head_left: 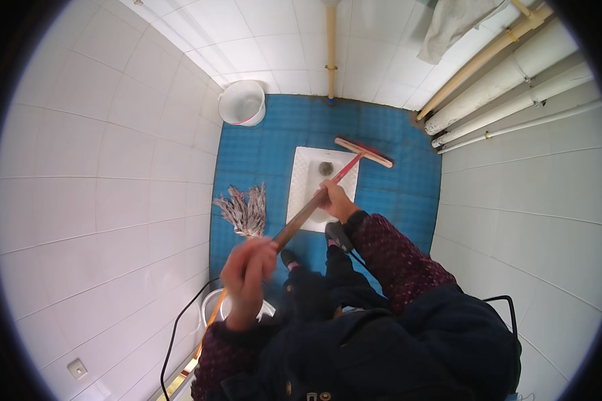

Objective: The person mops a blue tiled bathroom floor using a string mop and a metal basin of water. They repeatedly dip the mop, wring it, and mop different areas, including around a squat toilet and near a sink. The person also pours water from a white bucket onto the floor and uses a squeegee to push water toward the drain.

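Note:
A long-handled floor squeegee (303, 219) slants from near my body toward the far right, across the white squat toilet pan (299, 175). Its T-shaped head, red and pale wood-coloured, lies at the blue floor just off the pan's far right corner. My right hand (338, 202) is closed round the middle of the handle, above the pan. Slightly smeared by motion, my left hand (249, 275) grips the handle's near end. A grey string mop (244, 210) rests on the floor to the left, beyond my left hand, which hides part of it.
A white bucket (242, 105) stands in the far left corner. Another white container (213, 309) is partly hidden beside my left forearm. Pipes (515, 77) run along the far right corner, with a grey cloth (458, 27) hanging nearby. White tiled walls (134, 160) enclose the blue floor (408, 194).

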Demonstrator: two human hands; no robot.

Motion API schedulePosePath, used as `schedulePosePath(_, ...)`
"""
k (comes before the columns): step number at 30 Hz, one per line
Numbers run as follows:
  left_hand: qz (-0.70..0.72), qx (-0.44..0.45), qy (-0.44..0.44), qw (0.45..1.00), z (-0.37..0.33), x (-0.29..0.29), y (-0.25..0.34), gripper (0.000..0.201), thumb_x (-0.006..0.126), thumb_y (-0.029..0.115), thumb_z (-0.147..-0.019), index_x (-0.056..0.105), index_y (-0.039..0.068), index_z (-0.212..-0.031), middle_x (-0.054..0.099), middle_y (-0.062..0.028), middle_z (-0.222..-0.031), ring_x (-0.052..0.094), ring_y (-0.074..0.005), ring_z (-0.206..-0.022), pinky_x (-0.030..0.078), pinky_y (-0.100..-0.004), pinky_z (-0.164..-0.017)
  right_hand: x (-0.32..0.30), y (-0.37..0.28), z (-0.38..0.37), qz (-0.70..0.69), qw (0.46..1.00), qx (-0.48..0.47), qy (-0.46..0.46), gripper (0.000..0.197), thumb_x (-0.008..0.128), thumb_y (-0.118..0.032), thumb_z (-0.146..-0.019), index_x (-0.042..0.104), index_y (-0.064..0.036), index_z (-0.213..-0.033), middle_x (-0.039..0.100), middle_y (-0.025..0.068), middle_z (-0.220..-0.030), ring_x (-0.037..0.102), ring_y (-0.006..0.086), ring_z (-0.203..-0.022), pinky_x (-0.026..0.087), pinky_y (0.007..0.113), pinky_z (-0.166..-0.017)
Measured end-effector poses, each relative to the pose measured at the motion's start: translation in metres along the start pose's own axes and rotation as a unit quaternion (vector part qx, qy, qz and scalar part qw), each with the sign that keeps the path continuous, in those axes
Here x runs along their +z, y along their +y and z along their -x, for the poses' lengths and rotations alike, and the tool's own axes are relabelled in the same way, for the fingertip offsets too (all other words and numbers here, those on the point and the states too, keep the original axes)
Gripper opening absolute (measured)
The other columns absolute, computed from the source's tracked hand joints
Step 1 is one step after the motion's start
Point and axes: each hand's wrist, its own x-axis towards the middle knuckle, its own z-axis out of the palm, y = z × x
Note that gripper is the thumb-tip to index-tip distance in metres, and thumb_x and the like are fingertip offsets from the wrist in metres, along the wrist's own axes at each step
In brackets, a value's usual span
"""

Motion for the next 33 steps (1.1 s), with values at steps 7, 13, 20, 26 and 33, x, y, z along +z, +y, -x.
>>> schedulePosePath(7,-0.021,-0.091,0.029,0.995,-0.006,0.003,0.011,0.022,0.040,0.001,-0.086,0.058,-0.008,-0.094,0.046,0.0009,-0.059,0.038,-0.0036,-0.049,0.032,-0.0173,-0.048,-0.005,0.030,0.005,0.334,0.934,-0.112,-0.059,0.011,0.054,-0.014,-0.077,0.044,-0.0086,-0.078,0.045,0.0036,-0.067,0.047,0.0156,-0.059,0.040,0.030,-0.048)
schedulePosePath(13,-0.026,0.017,0.000,1.000,-0.014,-0.023,0.050,0.020,0.036,-0.001,-0.087,0.054,-0.006,-0.096,0.040,0.0000,-0.048,0.036,-0.0080,-0.044,0.037,-0.0263,-0.049,0.062,0.081,0.018,-0.002,0.999,0.028,0.045,0.015,0.052,-0.016,-0.078,0.040,-0.0080,-0.074,0.040,0.0073,-0.061,0.041,0.0187,-0.046,0.032,0.030,-0.036)
schedulePosePath(20,0.062,-0.005,-0.162,0.985,-0.044,-0.016,0.048,0.014,0.045,-0.001,-0.082,0.055,-0.004,-0.091,0.051,-0.0033,-0.058,0.045,-0.0083,-0.048,0.041,-0.0239,-0.052,0.022,0.019,0.039,-0.129,0.978,-0.152,0.052,0.012,0.054,-0.016,-0.078,0.047,-0.0075,-0.073,0.050,0.0063,-0.065,0.051,0.0206,-0.056,0.043,0.033,-0.047)
schedulePosePath(26,0.130,-0.102,-0.246,0.955,-0.095,0.082,-0.002,0.019,0.051,0.003,-0.081,0.057,-0.003,-0.097,0.053,0.0003,-0.068,0.047,-0.0041,-0.059,0.037,-0.0179,-0.056,-0.108,-0.088,0.041,0.329,0.739,-0.579,0.098,0.013,0.056,-0.004,-0.074,0.047,-0.0071,-0.082,0.052,0.0058,-0.074,0.053,0.0164,-0.068,0.047,0.029,-0.063)
schedulePosePath(33,0.100,-0.212,-0.276,0.932,-0.210,0.246,-0.060,0.022,0.047,0.008,-0.084,0.055,-0.004,-0.100,0.054,-0.0017,-0.068,0.045,-0.0040,-0.057,0.036,-0.0172,-0.054,-0.177,-0.239,0.045,0.451,0.681,-0.532,0.223,0.021,0.064,0.003,-0.067,0.050,-0.0038,-0.082,0.054,0.0059,-0.073,0.055,0.0142,-0.070,0.046,0.027,-0.065)
